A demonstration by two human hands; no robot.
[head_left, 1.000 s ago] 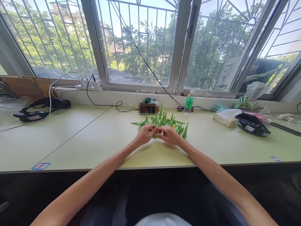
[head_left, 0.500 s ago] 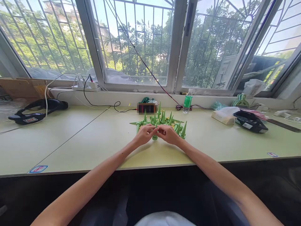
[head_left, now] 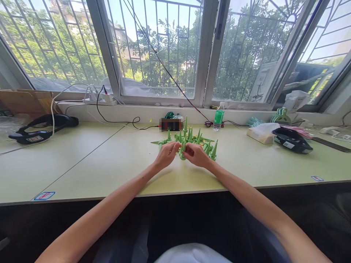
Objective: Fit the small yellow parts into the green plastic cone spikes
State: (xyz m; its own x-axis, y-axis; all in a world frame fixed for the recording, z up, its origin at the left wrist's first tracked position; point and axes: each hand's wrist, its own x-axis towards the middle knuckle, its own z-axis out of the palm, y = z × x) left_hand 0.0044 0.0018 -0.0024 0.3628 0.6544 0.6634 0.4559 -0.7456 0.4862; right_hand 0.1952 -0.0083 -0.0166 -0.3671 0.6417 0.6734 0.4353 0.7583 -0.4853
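Note:
A green cone-shaped plastic spike [head_left: 184, 146] stands point up in front of me, and my right hand [head_left: 196, 154] grips it near its base. To its left is my left hand [head_left: 168, 152], closed with thumb and fingertips together beside the spike. Whatever its fingertips may pinch is too small to make out. Behind both hands, several more green spikes [head_left: 185, 126] stand or lie in a cluster, with small yellow pieces [head_left: 202, 144] among them. Other upright spikes [head_left: 214, 150] are just right of my right hand.
At the back are a pixelated dark box [head_left: 171, 125] on a cable and a green-labelled bottle [head_left: 218, 117]. On the right lie a tissue pack [head_left: 260, 134] and a black headset [head_left: 292, 140]; another black headset [head_left: 34, 133] is on the left. The table's front edge [head_left: 181, 194] runs beneath my forearms.
My hands have come slightly apart at the fingertips. The left hand has drawn a little left of the spike, which now tilts slightly right in my right hand.

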